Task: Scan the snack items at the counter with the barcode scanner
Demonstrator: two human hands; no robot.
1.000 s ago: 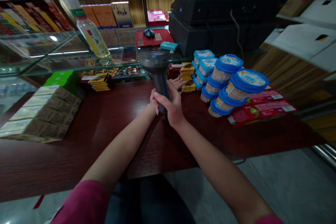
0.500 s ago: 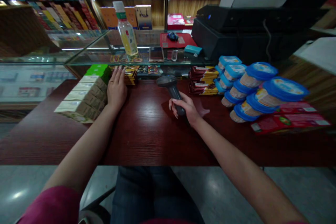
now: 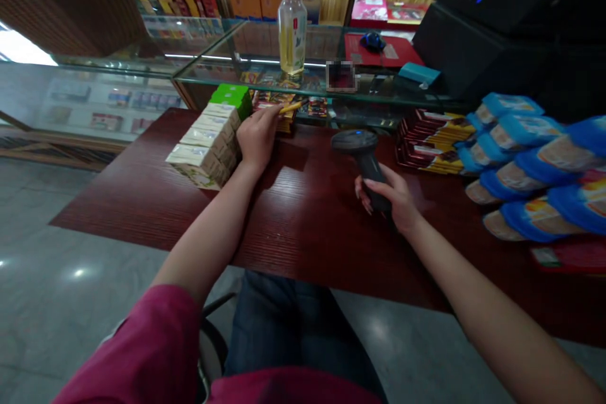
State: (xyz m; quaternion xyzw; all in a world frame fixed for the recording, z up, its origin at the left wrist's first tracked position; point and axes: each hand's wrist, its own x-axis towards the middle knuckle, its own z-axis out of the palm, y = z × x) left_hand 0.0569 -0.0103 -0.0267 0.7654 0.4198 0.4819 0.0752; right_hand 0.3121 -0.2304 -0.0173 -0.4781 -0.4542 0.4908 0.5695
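My left hand is closed on a thin snack packet with a yellow edge, lifted just over the stack of similar packets. Beside that hand, on its left, stands a row of small cream-coloured boxes with a green box at the far end. My right hand grips the handle of a black barcode scanner, its head tilted toward the left above the counter. Right of the scanner lies another stack of red-and-yellow snack packets.
Blue-lidded tubs are stacked at the right, over red boxes. Behind the counter runs a glass display case, bearing a drink bottle, a red mat with a mouse, and a turquoise object.
My view has swung left and down, so things appear farther right. My left hand, flat by the packets before, has closed and lifted a packet. The scanner stays in my right hand.
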